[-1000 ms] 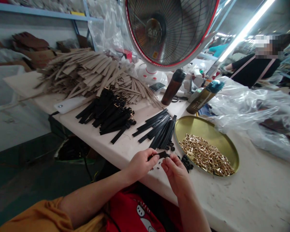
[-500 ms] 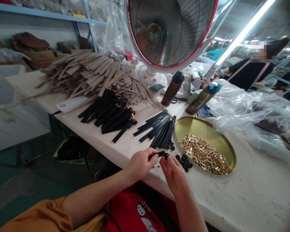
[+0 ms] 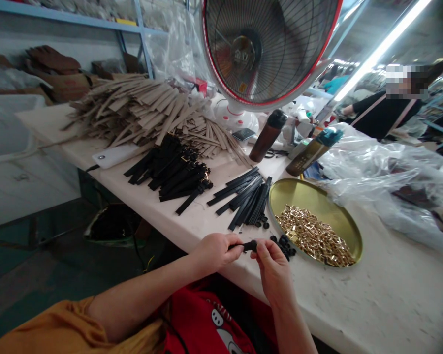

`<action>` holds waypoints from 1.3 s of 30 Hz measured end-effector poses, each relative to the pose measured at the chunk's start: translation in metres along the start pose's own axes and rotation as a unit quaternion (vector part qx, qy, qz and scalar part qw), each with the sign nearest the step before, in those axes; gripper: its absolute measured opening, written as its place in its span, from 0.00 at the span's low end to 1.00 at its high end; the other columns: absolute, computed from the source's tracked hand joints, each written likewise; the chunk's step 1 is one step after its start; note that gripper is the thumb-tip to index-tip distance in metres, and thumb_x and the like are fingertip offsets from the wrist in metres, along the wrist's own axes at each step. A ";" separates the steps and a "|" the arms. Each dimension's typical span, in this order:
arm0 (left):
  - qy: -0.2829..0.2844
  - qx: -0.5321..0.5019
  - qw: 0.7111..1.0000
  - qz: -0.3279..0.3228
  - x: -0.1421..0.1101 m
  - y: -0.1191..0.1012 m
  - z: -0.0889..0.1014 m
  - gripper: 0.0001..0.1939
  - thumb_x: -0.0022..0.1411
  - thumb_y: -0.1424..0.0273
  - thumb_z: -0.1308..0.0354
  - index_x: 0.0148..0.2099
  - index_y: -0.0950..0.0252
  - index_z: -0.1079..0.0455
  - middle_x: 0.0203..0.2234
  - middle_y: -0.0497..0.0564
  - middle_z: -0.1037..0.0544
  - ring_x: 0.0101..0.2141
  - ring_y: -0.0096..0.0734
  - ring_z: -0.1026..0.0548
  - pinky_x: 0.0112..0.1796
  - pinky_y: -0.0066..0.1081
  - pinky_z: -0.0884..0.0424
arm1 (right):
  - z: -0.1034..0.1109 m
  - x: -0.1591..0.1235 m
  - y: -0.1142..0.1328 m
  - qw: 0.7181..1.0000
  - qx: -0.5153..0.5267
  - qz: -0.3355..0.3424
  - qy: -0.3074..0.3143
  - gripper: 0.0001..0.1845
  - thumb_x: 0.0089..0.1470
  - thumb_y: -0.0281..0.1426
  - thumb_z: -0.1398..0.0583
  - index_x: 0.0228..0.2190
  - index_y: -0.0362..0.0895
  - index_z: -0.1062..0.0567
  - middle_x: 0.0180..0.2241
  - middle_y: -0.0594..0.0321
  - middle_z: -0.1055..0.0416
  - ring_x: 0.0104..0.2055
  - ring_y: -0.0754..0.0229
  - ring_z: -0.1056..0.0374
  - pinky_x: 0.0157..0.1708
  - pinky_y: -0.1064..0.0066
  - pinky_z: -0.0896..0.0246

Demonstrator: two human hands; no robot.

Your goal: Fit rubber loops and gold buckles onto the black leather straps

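Observation:
Over the near table edge, my left hand (image 3: 216,250) and my right hand (image 3: 273,268) pinch the two ends of a short black strap (image 3: 246,245). Both hands are closed on it. Just beyond lie small black loops (image 3: 283,244) and a loose bunch of plain black straps (image 3: 245,195). A round gold tray (image 3: 317,197) to the right holds several gold metal buckles (image 3: 313,237). Further left sits a pile of black straps with buckles fitted (image 3: 177,169).
A heap of tan strips (image 3: 147,110) covers the far left of the table. A large fan (image 3: 268,46), two bottles (image 3: 268,135), a phone (image 3: 242,133) and clear plastic bags (image 3: 387,169) stand behind. Another person in black (image 3: 386,110) works at the far right.
My right hand has turned from palm-up to pinching the strap's end. The strap has straightened between both hands. The view has shifted slightly.

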State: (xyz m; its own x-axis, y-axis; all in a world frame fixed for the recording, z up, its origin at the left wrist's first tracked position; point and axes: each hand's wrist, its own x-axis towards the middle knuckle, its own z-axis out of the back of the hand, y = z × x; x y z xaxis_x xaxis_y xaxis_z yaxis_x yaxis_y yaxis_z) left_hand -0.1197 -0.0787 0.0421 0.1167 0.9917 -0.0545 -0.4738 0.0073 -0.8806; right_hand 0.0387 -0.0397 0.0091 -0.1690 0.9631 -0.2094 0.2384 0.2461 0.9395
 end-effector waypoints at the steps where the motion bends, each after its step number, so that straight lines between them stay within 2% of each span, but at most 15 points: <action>1: 0.007 0.010 1.000 -0.008 0.000 0.000 0.002 0.13 0.58 0.66 0.53 0.35 0.64 0.29 0.23 0.45 0.30 0.25 0.23 0.36 0.26 0.21 0.44 | 0.002 0.000 0.001 1.000 -0.008 0.003 0.004 0.09 0.41 0.35 0.34 0.26 0.44 0.26 0.23 0.69 0.33 0.24 0.70 0.39 0.27 0.78 0.40; 4: 0.020 0.022 0.999 -0.020 0.004 -0.002 0.003 0.13 0.58 0.66 0.53 0.35 0.64 0.29 0.21 0.44 0.30 0.24 0.23 0.36 0.25 0.21 0.44 | 0.005 0.000 0.006 0.998 0.015 -0.046 0.027 0.12 0.39 0.35 0.33 0.29 0.45 0.25 0.25 0.69 0.32 0.22 0.70 0.38 0.25 0.79 0.40; 8: 0.025 -0.003 0.999 -0.029 0.010 -0.002 -0.005 0.12 0.58 0.67 0.53 0.36 0.64 0.29 0.22 0.45 0.30 0.25 0.24 0.34 0.26 0.21 0.42 | 0.010 0.002 0.010 0.993 0.008 -0.107 0.056 0.12 0.39 0.36 0.34 0.29 0.43 0.24 0.26 0.66 0.29 0.22 0.69 0.36 0.25 0.77 0.37; 11: 0.027 -0.031 0.999 -0.013 0.011 -0.003 -0.010 0.13 0.58 0.69 0.54 0.41 0.65 0.31 0.24 0.46 0.28 0.27 0.26 0.32 0.28 0.22 0.40 | 0.013 0.004 0.007 0.994 0.006 -0.106 0.032 0.13 0.39 0.36 0.34 0.30 0.43 0.24 0.27 0.64 0.28 0.22 0.69 0.36 0.26 0.76 0.36; 14: 0.043 -0.067 0.997 -0.002 0.011 -0.003 -0.010 0.16 0.56 0.73 0.54 0.48 0.65 0.38 0.29 0.48 0.26 0.31 0.27 0.30 0.32 0.24 0.37 | 0.010 0.005 0.003 0.993 0.042 -0.106 0.013 0.12 0.39 0.35 0.34 0.29 0.43 0.23 0.26 0.65 0.28 0.21 0.69 0.36 0.25 0.76 0.36; 18: 0.029 -0.091 0.995 0.010 0.015 0.003 -0.011 0.14 0.56 0.74 0.54 0.46 0.65 0.41 0.31 0.49 0.25 0.33 0.27 0.29 0.35 0.25 0.36 | 0.003 0.004 -0.002 0.992 0.048 -0.108 0.042 0.11 0.40 0.34 0.34 0.29 0.43 0.23 0.26 0.65 0.27 0.24 0.68 0.35 0.28 0.75 0.36; 23: 0.014 -0.117 0.991 0.065 0.019 0.010 -0.012 0.12 0.56 0.70 0.50 0.44 0.65 0.43 0.26 0.47 0.25 0.23 0.24 0.30 0.26 0.24 0.36 | 0.004 0.003 -0.002 0.993 0.064 -0.091 0.036 0.16 0.44 0.42 0.38 0.29 0.42 0.23 0.27 0.60 0.27 0.26 0.63 0.34 0.30 0.70 0.36; 27: -0.005 -0.063 0.995 0.071 0.016 0.007 -0.009 0.11 0.55 0.66 0.48 0.40 0.64 0.40 0.26 0.47 0.26 0.24 0.25 0.30 0.26 0.24 0.37 | 0.005 0.001 -0.003 0.986 0.090 -0.124 0.065 0.11 0.41 0.37 0.35 0.29 0.45 0.24 0.25 0.66 0.30 0.24 0.67 0.38 0.27 0.75 0.39; 30: -0.023 0.018 0.998 0.063 0.013 0.003 -0.009 0.10 0.56 0.64 0.49 0.38 0.64 0.38 0.28 0.48 0.26 0.28 0.28 0.29 0.28 0.25 0.38 | 0.004 -0.001 -0.006 0.977 0.080 -0.157 0.124 0.15 0.44 0.39 0.37 0.35 0.45 0.25 0.23 0.66 0.33 0.25 0.66 0.40 0.27 0.75 0.41; 33: -0.016 0.078 0.995 0.064 0.011 0.002 -0.010 0.11 0.56 0.61 0.50 0.38 0.63 0.36 0.28 0.48 0.26 0.29 0.31 0.29 0.28 0.26 0.40 | 0.006 -0.004 -0.008 0.966 0.097 -0.185 0.153 0.15 0.43 0.39 0.36 0.33 0.43 0.25 0.22 0.66 0.34 0.24 0.66 0.41 0.27 0.75 0.41; 37: 0.012 0.061 0.996 0.059 0.007 0.002 -0.010 0.12 0.56 0.60 0.49 0.37 0.62 0.34 0.28 0.47 0.26 0.30 0.31 0.30 0.28 0.26 0.40 | 0.010 -0.009 -0.008 0.953 0.132 -0.220 0.164 0.10 0.41 0.35 0.34 0.28 0.44 0.25 0.23 0.67 0.33 0.25 0.68 0.40 0.29 0.76 0.41; 39: 0.023 0.038 0.998 0.051 0.003 0.000 -0.007 0.11 0.55 0.61 0.48 0.36 0.62 0.33 0.29 0.47 0.26 0.31 0.30 0.30 0.29 0.25 0.39 | 0.010 -0.011 -0.007 0.957 0.135 -0.204 0.155 0.11 0.41 0.36 0.34 0.27 0.43 0.26 0.24 0.67 0.33 0.26 0.68 0.39 0.29 0.76 0.41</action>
State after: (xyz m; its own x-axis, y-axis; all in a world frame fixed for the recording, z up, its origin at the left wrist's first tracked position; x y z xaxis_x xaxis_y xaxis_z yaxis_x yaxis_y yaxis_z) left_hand -0.1128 -0.0763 0.0384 0.1039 0.9809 -0.1645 -0.5497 -0.0812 -0.8314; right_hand 0.0487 -0.0509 0.0019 -0.5662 0.7129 -0.4137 0.3231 0.6537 0.6844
